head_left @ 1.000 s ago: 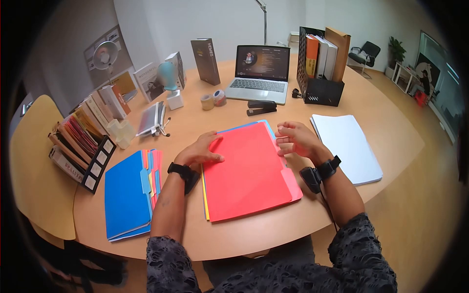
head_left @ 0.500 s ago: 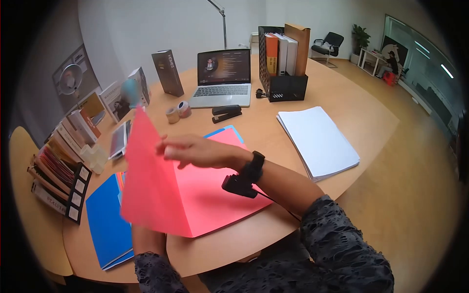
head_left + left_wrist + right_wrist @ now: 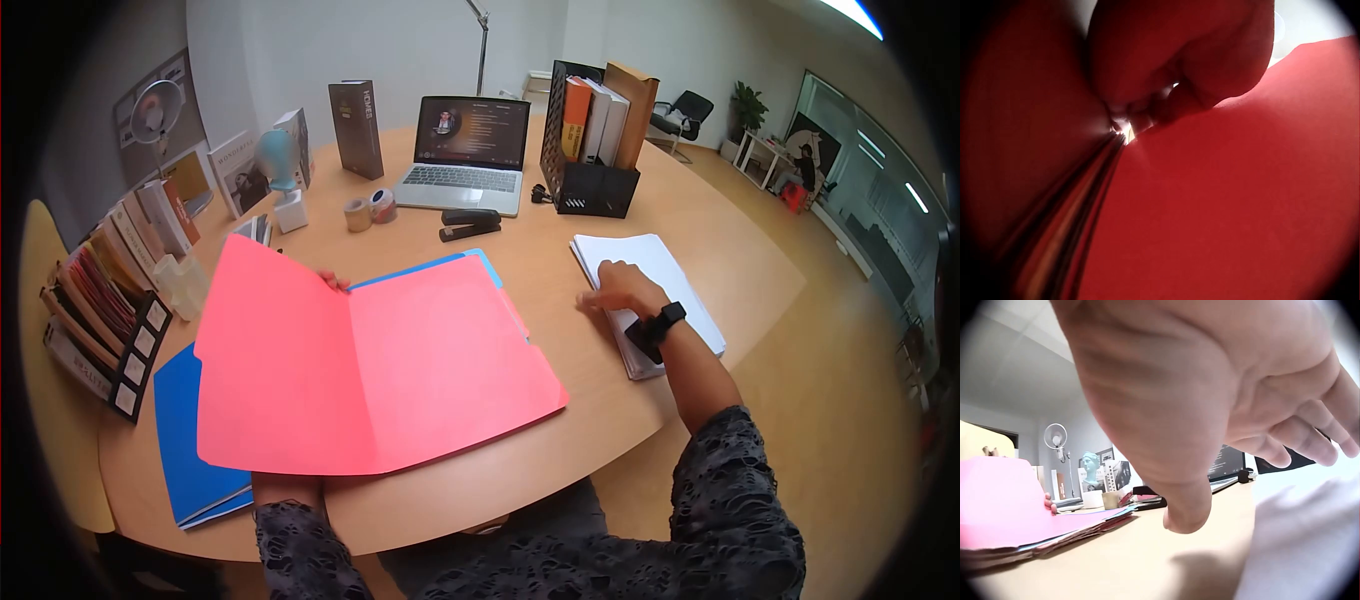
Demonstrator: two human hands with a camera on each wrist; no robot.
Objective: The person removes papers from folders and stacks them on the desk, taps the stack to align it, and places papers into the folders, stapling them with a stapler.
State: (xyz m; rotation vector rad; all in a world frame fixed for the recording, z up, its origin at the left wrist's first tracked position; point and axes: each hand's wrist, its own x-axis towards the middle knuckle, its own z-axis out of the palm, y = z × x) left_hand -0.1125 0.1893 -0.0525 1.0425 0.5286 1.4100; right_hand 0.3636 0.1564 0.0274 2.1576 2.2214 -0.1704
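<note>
A pink-red folder (image 3: 450,350) lies open on other folders, its left cover (image 3: 275,350) raised at a slant. Behind that cover is my left hand, mostly hidden; only its fingertips (image 3: 333,282) show at the top, by the fold. In the left wrist view the left hand (image 3: 1179,53) is under the cover, fingers bent near the folder edges (image 3: 1072,219); its grip is unclear. My right hand (image 3: 630,290) hovers over the left part of the white paper stack (image 3: 690,290), fingers relaxed, holding nothing. The right wrist view shows that hand (image 3: 1210,394) with fingers spread above the paper (image 3: 1304,531).
Blue folders (image 3: 195,450) lie at left, partly under the raised cover. Farther back stand a laptop (image 3: 465,150), a stapler (image 3: 470,224), tape rolls (image 3: 370,210) and a black file holder (image 3: 600,190). Books in a rack (image 3: 105,310) stand at far left.
The folder's cover has swung open to the left. My right hand has moved from the folder to above the white paper. My left hand has gone behind the cover.
</note>
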